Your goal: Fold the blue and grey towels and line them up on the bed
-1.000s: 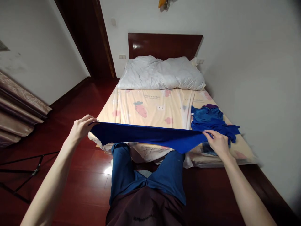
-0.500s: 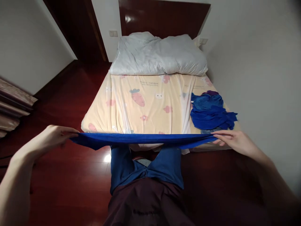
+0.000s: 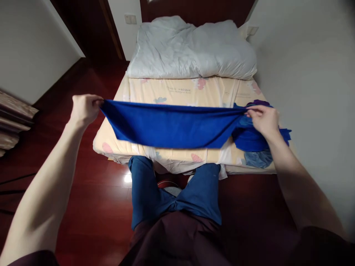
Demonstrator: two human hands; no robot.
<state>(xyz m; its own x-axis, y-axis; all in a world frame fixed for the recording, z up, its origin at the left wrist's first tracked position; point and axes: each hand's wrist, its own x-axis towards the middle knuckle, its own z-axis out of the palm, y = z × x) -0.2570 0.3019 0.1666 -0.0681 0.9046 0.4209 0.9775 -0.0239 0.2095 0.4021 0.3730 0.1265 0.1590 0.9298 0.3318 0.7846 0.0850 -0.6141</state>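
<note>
A bright blue cloth (image 3: pixel 172 125) with a stitched upper edge is stretched sideways above the bed; whether it is a whole garment I cannot tell. My left hand (image 3: pixel 85 109) pinches its upper left corner. At the other end, my right hand (image 3: pixel 263 117) grips the upper right corner between thumb and fingers. The cloth's lower part hangs in a loose fold over the patterned sheet. Partly behind my right hand lies a heap of blue clothes (image 3: pixel 246 138), with a purple piece (image 3: pixel 259 103) at its back and a denim-like piece (image 3: pixel 258 159) at its front.
The bed's yellow sheet (image 3: pixel 195 157) carries carrot prints. A pale grey quilt (image 3: pixel 191 51) is bunched by the dark headboard (image 3: pixel 194 11). Walls stand at both sides, with a curtain (image 3: pixel 13 122) at left. My knees (image 3: pixel 141 173) are close to the bed's front edge.
Both hands have risen and moved forward over the bed, carrying the blue cloth. Its lower part has swung out and now shows much more of its surface. My view has tilted slightly downward.
</note>
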